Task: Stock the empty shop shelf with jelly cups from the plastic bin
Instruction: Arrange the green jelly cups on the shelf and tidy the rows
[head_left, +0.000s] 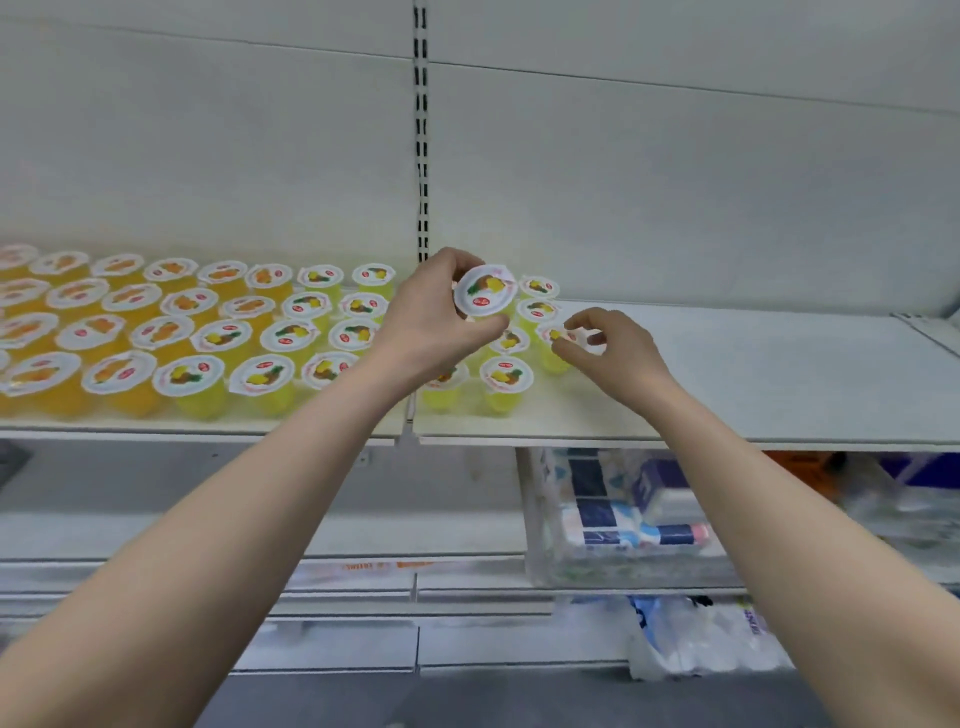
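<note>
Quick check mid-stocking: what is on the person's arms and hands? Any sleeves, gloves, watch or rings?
Nothing worn shows. The left hand and right hand are ungloved, with no rings visible, though the picture is soft. The left forearm and right forearm are bare down to the frame's edge: no sleeves, watch, wristband or markings.

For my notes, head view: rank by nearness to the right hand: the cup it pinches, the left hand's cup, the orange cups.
1. Pinched cup, in the right hand.
2. Tilted cup, in the left hand, leftward.
3. Orange cups, far left on the shelf.
</note>
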